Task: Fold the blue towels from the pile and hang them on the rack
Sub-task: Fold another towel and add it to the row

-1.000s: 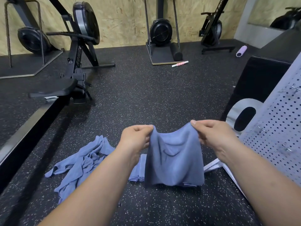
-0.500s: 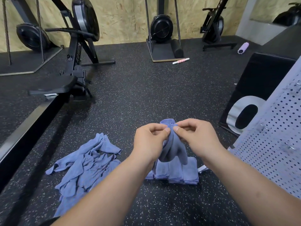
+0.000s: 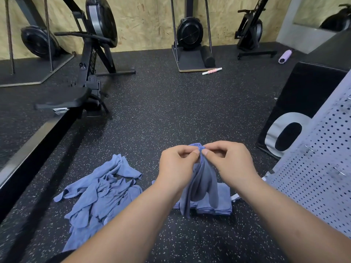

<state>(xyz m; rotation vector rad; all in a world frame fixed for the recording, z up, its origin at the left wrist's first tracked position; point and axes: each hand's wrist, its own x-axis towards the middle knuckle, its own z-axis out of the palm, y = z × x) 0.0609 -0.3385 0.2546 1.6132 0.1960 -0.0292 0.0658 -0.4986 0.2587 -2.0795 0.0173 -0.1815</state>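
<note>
A blue towel (image 3: 204,179) hangs folded in half in front of me, its top corners pinched together. My left hand (image 3: 176,166) and my right hand (image 3: 229,162) both grip those corners, thumbs almost touching. Below the hanging towel a small stack of folded blue towels (image 3: 222,204) lies on the floor. A crumpled pile of blue towels (image 3: 98,196) lies on the floor to the left. The grey perforated rack panel (image 3: 322,168) with small metal hooks rises at the right edge.
The floor is black speckled rubber (image 3: 161,114). A rowing machine (image 3: 79,88) stretches along the left. A black padded box (image 3: 303,103) stands at the right, behind the rack. More gym machines, a pink roller stick (image 3: 211,71) and a purple roller (image 3: 284,56) are by the far wall.
My hands, spread apart with the towel stretched wide one second ago, have come together, folding the towel in half. The stack of folded towels beneath has come into view.
</note>
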